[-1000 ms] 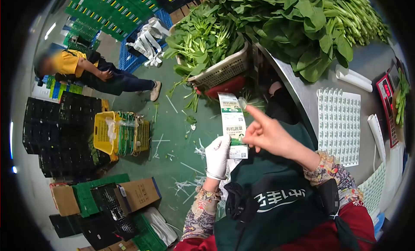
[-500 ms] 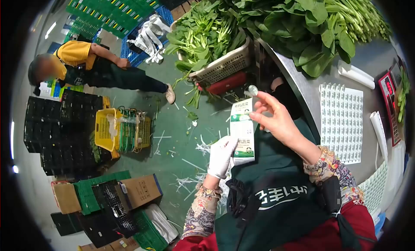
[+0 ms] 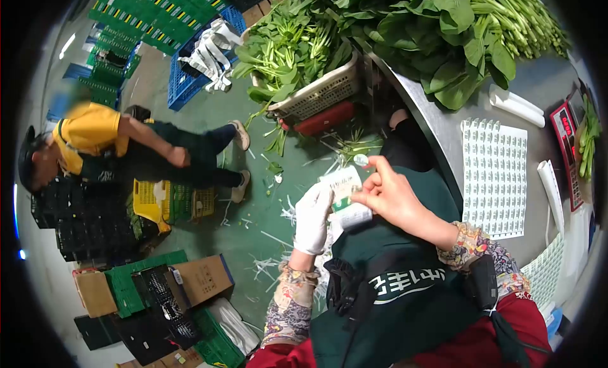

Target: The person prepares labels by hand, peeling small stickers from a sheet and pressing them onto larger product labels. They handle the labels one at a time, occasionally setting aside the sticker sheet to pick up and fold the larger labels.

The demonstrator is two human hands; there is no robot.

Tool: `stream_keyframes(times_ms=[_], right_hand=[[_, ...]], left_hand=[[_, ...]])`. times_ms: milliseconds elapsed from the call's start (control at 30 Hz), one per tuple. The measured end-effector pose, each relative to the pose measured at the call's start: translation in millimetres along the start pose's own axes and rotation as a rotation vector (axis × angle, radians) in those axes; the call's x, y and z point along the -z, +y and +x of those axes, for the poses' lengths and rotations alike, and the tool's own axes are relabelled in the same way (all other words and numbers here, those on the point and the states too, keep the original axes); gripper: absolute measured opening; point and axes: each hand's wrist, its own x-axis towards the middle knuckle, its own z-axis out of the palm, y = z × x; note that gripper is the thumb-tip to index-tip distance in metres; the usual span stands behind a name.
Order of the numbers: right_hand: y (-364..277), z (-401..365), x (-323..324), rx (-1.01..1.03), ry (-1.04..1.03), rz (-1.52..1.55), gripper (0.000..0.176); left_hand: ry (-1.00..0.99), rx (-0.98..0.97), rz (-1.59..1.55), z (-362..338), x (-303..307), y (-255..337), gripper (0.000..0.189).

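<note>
**Gloved left hand (image 3: 312, 221) holds a label strip (image 3: 342, 187) over a green apron (image 3: 386, 257)**

The left hand's grip pinches the label strip along its left side; the strip bends, its lower end folded close to the apron. The bare right hand (image 3: 396, 198) is at the strip's other side, fingers partly curled, thumb by the printed face; whether thumb and paper touch, I cannot tell. A small round sticker (image 3: 360, 160) sits at its index fingertip; I cannot tell whether that grip is closed on anything.

To the right, a metal surface (image 3: 537, 149) bears a sheet of small labels (image 3: 494, 178), a white roll (image 3: 516, 106), a red scale (image 3: 563, 124) with greens on it, and a heap of leafy greens (image 3: 437, 48). Beside the surface stands a pale basket (image 3: 316, 92) full of greens. White scraps (image 3: 266, 266) litter the green floor (image 3: 256, 206). Farther left, a person in a yellow shirt (image 3: 95, 130) stands near a yellow crate (image 3: 151, 203).
</note>
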Motion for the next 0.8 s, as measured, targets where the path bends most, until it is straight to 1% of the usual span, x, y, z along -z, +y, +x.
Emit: stream_keyframes(times_ms=[33,67,100,133,200,233,267,333,367,400,433,467,500,533,567,600,633,667,733,767,800], right_hand=[[-6,2,3,-0.102,0.009,0.207,0.048],[-13,6,8,-0.098,0.063,0.297,0.045],[-10,12,12,-0.064,0.106,0.367,0.042],[-5,17,16,-0.031,0.147,0.439,0.040],[-2,17,19,-0.079,0.106,0.357,0.022],[-6,11,17,-0.182,0.029,0.320,0.019],[-10,5,14,-0.279,-0.052,0.279,0.020],[-7,-6,4,-0.255,-0.160,0.219,0.023],[-9,-9,1,-0.284,-0.186,0.212,0.024],[-11,-11,-1,-0.314,-0.206,0.206,0.024],[-5,-12,-3,-0.261,-0.202,0.166,0.023],[2,-12,-5,-0.234,-0.232,0.089,0.028],[5,-12,-7,-0.183,-0.227,-0.065,0.030],[7,-11,-4,-0.145,-0.208,-0.230,0.033],[12,-12,-1,-0.077,-0.198,-0.432,0.036],[16,-15,2,-0.018,-0.196,-0.637,0.039],[10,-21,8,0.085,-0.137,-0.629,0.045],[10,-23,20,0.125,-0.170,-0.591,0.036],[7,-24,40,0.322,-0.087,-0.380,0.036],[-7,-23,52,0.402,-0.034,-0.406,0.030],[-26,-21,68,0.484,0.017,-0.429,0.025]], left_hand=[[-0.079,-0.013,-0.118,-3,-6,0,0.027],[-0.159,-0.024,-0.236,-6,-11,0,0.027],[-0.209,0.073,-0.014,-6,0,-12,0.024],[-0.243,0.212,0.068,-6,8,-24,0.021],[-0.036,0.088,0.118,-8,4,-34,0.020],[0.006,0.065,-0.019,-7,1,-35,0.023],[0.026,0.065,-0.026,-5,2,-34,0.023],[0.067,0.066,-0.044,-2,3,-32,0.025],[0.075,0.074,-0.084,-3,0,-28,0.024],[0.094,0.043,-0.039,-5,-1,-25,0.023],[0.102,0.013,0.009,-8,-2,-21,0.022],[0.094,-0.021,0.055,-9,-4,-18,0.021],[0.114,-0.062,0.209,-11,-5,-18,0.018],[0.146,-0.046,0.161,-13,-12,-16,0.017],[0.186,-0.071,0.049,-12,-17,-18,0.017],[0.160,-0.052,0.098,-10,-17,-14,0.017],[0.112,-0.059,0.069,-8,-17,-19,0.017],[0.079,-0.063,0.042,-2,-21,-21,0.017],[0.030,-0.007,-0.100,3,-26,-22,0.018],[0.013,0.021,-0.085,9,-19,-31,0.017],[0.023,-0.032,-0.060,13,-22,-33,0.017]])
